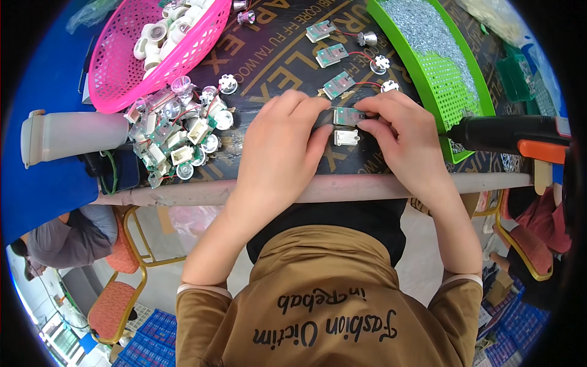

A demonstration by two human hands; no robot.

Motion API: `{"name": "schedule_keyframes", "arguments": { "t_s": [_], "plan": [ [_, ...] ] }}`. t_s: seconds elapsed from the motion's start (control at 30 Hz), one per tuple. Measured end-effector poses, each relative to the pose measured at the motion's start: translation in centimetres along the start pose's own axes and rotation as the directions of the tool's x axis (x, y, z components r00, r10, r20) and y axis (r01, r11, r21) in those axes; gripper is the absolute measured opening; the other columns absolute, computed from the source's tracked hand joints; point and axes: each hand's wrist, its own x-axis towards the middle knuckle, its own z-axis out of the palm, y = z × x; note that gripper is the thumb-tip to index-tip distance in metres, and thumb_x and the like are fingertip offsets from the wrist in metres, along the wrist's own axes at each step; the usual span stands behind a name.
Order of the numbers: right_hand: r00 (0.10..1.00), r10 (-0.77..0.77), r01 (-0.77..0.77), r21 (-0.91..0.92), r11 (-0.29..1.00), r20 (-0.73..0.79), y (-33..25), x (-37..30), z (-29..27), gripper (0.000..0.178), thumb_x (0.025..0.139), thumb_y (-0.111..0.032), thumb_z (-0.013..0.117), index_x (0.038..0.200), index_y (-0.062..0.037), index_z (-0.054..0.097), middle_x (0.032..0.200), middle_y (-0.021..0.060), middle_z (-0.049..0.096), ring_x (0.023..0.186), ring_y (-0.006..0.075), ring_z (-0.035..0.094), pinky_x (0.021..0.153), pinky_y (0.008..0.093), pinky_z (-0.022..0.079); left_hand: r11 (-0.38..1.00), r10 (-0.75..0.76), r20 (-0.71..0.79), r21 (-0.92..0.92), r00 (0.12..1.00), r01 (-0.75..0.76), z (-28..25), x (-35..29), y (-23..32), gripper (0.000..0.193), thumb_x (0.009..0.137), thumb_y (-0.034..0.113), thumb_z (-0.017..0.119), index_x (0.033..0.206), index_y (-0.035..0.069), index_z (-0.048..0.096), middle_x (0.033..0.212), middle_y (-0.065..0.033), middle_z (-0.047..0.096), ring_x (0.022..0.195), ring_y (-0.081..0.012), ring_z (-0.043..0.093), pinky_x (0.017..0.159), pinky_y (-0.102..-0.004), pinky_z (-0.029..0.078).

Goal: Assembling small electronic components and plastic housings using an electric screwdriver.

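Between my hands is a small white module with a green circuit board (349, 116). My left hand (278, 144) curls in with its index finger and thumb at the module's left end. From the other side, my right hand (400, 131) pinches the module's right end. Just nearer to me lies a small white plastic case (347, 137), below the fingertips. Beyond my hands, a column of similar green board modules (339, 84) lies on the table, each wired in red to a small round lamp cup (380, 65). Whatever lies under my right palm is hidden.
A heap of modules and lamp cups (177, 131) lies at left, by a pink basket (113, 67) of white round parts. A white-bodied tool (73, 137) stands beside it. At right are a green tray (428, 92) of small metal pieces and a black-and-orange power tool (507, 134).
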Motion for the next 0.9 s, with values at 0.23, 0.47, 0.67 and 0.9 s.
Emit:
{"name": "schedule_keyframes", "arguments": {
  "t_s": [0.23,0.47,0.67,0.9],
  "plan": [
    [1.000,-0.019,0.019,-0.023,1.000,0.003,0.0,0.1,0.0,0.015,0.084,-0.006,0.065,0.098,-0.0013,0.066,0.092,0.0137,0.063,0.084,0.0358,0.062,0.073,0.0415,0.051,1.000,0.010,0.120,-0.006,0.993,-0.009,0.3,1.5,-0.9,0.023,0.075,0.011,0.075,0.096,0.007,0.067,0.086,-0.0084,0.059,0.080,-0.0269,0.062,0.069,-0.0380,0.050],
    [0.999,0.013,-0.012,-0.008,1.000,0.050,-0.3,0.2,-0.3,0.017,0.084,-0.008,0.067,0.100,-0.0024,0.065,0.094,0.0136,0.062,0.083,0.0360,0.062,0.072,0.0429,0.050,1.000,-0.011,0.112,-0.016,0.994,0.012,0.7,1.6,-0.8,0.019,0.073,0.016,0.075,0.088,0.009,0.067,0.085,-0.0075,0.058,0.087,-0.0293,0.063,0.069,-0.0419,0.050],
    [0.998,0.042,-0.042,0.002,0.999,0.038,-0.3,0.4,-0.1,0.015,0.082,-0.009,0.069,0.094,-0.0015,0.065,0.090,0.0134,0.063,0.081,0.0342,0.063,0.069,0.0424,0.049,1.000,-0.003,0.098,0.000,0.995,0.003,0.7,1.5,-0.7,0.019,0.072,0.015,0.075,0.087,0.009,0.066,0.085,-0.0060,0.059,0.087,-0.0284,0.063,0.070,-0.0410,0.050],
    [0.999,0.032,-0.031,-0.068,0.997,0.025,-1.0,1.0,-0.4,0.010,0.079,-0.007,0.070,0.086,-0.0011,0.067,0.085,0.0134,0.062,0.079,0.0341,0.063,0.070,0.0421,0.050,0.999,0.005,0.112,-0.038,0.994,-0.001,0.6,1.6,-1.1,0.017,0.071,0.013,0.076,0.085,0.009,0.067,0.086,-0.0050,0.061,0.086,-0.0271,0.062,0.070,-0.0400,0.050]
  ]
}}
